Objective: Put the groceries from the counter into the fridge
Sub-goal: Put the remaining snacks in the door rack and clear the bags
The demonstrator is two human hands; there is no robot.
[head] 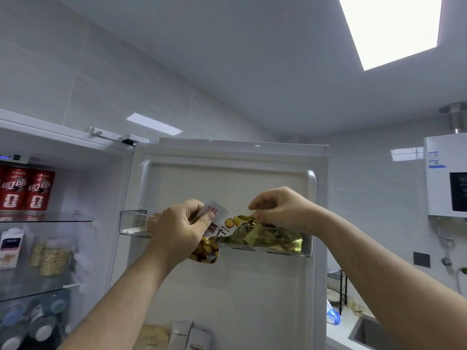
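- the left hand grips a snack packet, fingers curled round its back and the thumb pressed flat on its white front.
- the right hand has its fingers bent downward and pinches the top edge of the gold wrappers with its fingertips.
- the snack packet is held tilted at the door bin. its upper white part with red print rises above the bin's rim, and its yellow lower end hangs in front of and below the bin's front wall.
- the gold wrappers lie inside the same clear bin, filling its right half, just beside the snack packet and touching it.
- the bin is the top one on the inside of the open fridge door. its left end shows nothing inside.
- both forearms reach up from the bottom of the view, the hands close together but apart.
- inside the fridge, to the left, red cans stand upright in a row on the top glass shelf.
- on the shelf below, a carton stands beside two jars filled with pale pieces.
- lower still, bottles with grey and blue caps lie blurred.
- at the bottom of the door, the tops of a tan bag and grey pouches show.
- to the right of the door, a white water heater hangs on the tiled wall.
- beneath it are a black wire rack, a blue and white bag and the corner of a sink.
- a bright ceiling light glows overhead.
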